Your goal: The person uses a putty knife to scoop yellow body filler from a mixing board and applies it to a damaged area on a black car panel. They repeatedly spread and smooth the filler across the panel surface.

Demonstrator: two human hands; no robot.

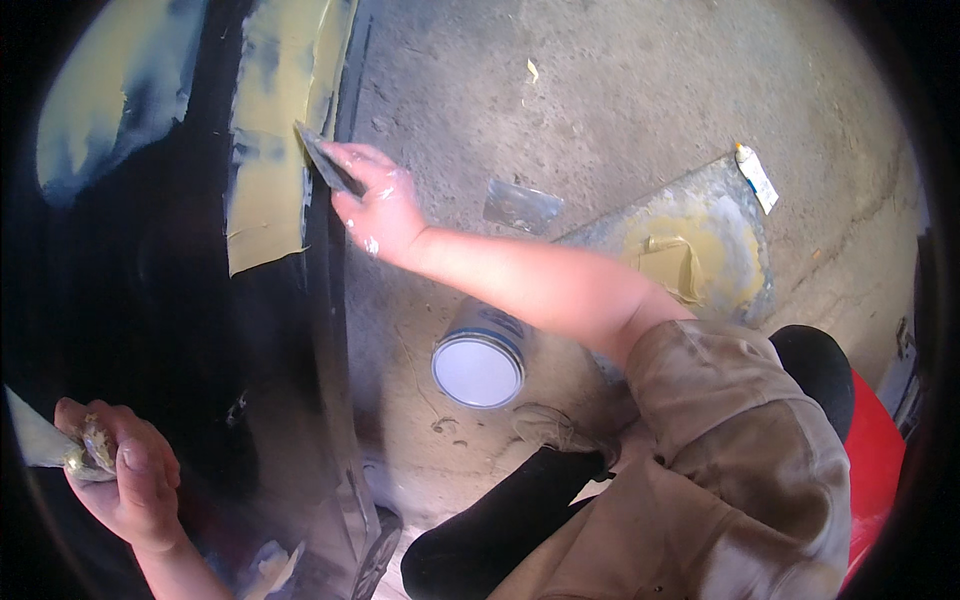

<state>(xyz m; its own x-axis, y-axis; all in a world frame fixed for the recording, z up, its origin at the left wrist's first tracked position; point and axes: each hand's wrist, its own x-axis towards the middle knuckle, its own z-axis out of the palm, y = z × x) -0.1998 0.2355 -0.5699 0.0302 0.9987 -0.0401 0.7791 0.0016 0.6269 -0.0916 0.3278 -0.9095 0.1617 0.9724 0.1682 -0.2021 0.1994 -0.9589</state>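
My right hand (385, 200) grips a flat metal spreader (330, 160), its edge at the right side of a long band of pale yellow filler (262, 200) on a black panel (170, 300). The filler is streaked with dark patches. White smears dot my fingers. At the lower left, my left hand (125, 480) is curled around the filler-smudged end of a pale spreader (30, 430). Another filler patch (95, 110) covers the panel's upper left.
On the concrete floor (620, 90) lie a loose metal plate (522, 205), a mixing board (590, 240) with yellow filler, a white tube (755, 178) and a round can (478, 368). My knees and a red object (875, 450) fill the lower right.
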